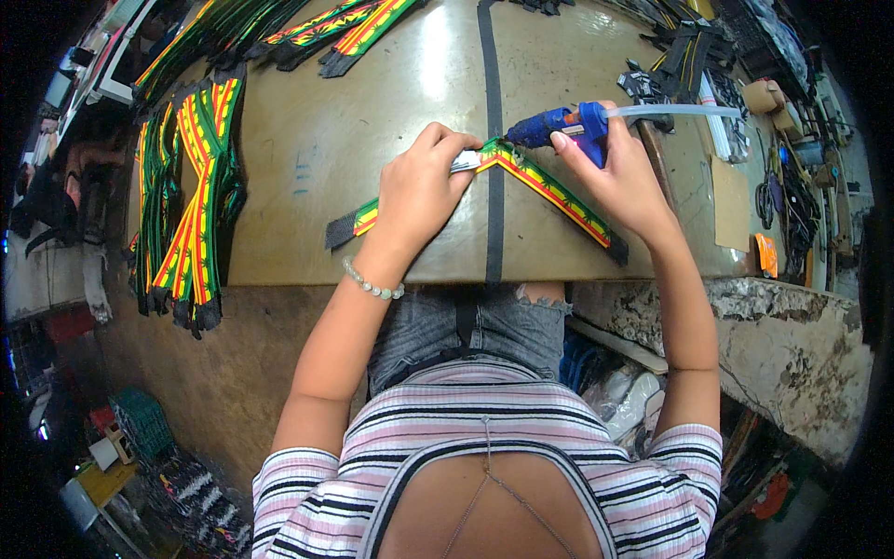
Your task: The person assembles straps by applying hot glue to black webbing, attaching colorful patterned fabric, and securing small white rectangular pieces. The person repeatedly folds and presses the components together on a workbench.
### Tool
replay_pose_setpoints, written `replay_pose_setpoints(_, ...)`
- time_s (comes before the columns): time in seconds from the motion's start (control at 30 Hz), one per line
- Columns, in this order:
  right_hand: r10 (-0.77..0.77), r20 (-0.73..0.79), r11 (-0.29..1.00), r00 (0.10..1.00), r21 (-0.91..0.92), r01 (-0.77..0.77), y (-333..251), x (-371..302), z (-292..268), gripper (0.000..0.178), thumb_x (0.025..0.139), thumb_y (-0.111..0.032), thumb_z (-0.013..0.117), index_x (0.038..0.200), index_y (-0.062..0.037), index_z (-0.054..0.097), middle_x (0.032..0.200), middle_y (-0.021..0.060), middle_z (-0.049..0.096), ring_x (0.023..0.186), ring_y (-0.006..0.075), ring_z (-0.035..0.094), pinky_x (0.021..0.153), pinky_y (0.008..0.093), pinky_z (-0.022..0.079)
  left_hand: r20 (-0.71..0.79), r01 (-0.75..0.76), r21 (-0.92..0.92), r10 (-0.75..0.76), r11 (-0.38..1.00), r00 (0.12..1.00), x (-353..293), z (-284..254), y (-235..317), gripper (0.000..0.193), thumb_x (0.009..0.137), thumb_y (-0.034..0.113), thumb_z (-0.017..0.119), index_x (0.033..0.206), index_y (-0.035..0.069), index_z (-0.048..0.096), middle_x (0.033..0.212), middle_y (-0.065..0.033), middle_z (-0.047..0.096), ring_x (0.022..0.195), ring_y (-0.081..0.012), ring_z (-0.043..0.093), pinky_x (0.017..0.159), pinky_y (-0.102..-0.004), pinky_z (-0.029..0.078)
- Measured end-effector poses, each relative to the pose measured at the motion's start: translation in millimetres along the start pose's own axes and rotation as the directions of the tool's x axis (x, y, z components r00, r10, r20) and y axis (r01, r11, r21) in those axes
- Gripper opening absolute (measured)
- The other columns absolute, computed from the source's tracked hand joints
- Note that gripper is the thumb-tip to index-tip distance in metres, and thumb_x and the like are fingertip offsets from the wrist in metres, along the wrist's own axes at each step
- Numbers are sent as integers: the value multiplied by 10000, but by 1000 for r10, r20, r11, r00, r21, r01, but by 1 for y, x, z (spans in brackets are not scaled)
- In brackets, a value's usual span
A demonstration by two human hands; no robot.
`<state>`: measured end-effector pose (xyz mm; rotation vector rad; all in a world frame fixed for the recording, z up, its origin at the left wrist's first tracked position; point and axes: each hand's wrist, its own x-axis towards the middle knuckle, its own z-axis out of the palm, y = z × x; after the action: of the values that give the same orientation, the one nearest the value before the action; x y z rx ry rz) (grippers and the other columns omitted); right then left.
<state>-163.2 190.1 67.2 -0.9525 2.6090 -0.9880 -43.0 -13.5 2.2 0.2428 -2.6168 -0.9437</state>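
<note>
A strap [559,197] striped green, yellow and red lies bent in a peak on the table, its two black ends pointing toward me. My left hand [424,182] presses on the strap near the bend, fingers closed on a small white piece [465,161] beside it. In my right hand [615,172] is a blue glue gun [573,123], its dark nozzle pointing left at the peak of the strap. A long translucent glue stick [675,110] sticks out of the gun's back. Whether the nozzle touches the strap I cannot tell.
A black tape line [494,228] runs down the brown table [372,93]. Bundles of similar straps [200,186] hang over the left edge, with more straps [368,33] at the far left. Black strap pieces [687,61], a cardboard sheet [729,205] and an orange packet [765,254] lie at the right.
</note>
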Motion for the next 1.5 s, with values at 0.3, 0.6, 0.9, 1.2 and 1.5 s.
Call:
replay_pose_setpoints(0.3,-98,-44,994,994,45,100,5,-13,6,509,932,-390,663,1183,17,490,859,223,689,767,358,700,686,413,530,29,33,24,-33,999,999,0,-1,1,207,833,187,716,1039,173,721,996,-41,656,883,-290,664,749,-404,530)
replay_pose_setpoints(0.6,3,33,1000,999,2,-3,-6,-39,6,552,923,-392,669,1244,-2,445,833,257,682,765,431,685,665,468,522,27,31,27,-32,999,999,-1,-1,2,215,826,173,714,1041,180,719,989,-47,652,869,-294,666,742,-408,530)
replay_pose_setpoints(0.9,132,-284,904,950,427,2,62,-70,-41,458,928,-419,681,1110,-20,550,934,96,677,791,199,666,721,371,527,1,-11,13,11,1000,1000,-1,1,1,246,798,126,710,1042,157,706,956,-71,620,852,-307,645,723,-415,515)
replay_pose_setpoints(1.2,624,-723,308,298,-122,-943,192,-119,-122,776,999,-633,295,948,40,677,1043,303,670,1012,474,631,868,560,470,-13,-20,24,21,1000,1000,1,-1,5,238,792,116,715,1027,141,697,962,-63,627,864,-300,652,713,-401,516)
replay_pose_setpoints(1.5,-159,-379,928,912,-371,8,184,8,-87,169,851,-104,684,966,19,689,949,204,670,929,384,631,829,437,496,1,-9,-23,9,1000,1000,1,-1,5,191,805,103,737,992,95,702,932,-92,641,846,-294,652,725,-378,510)
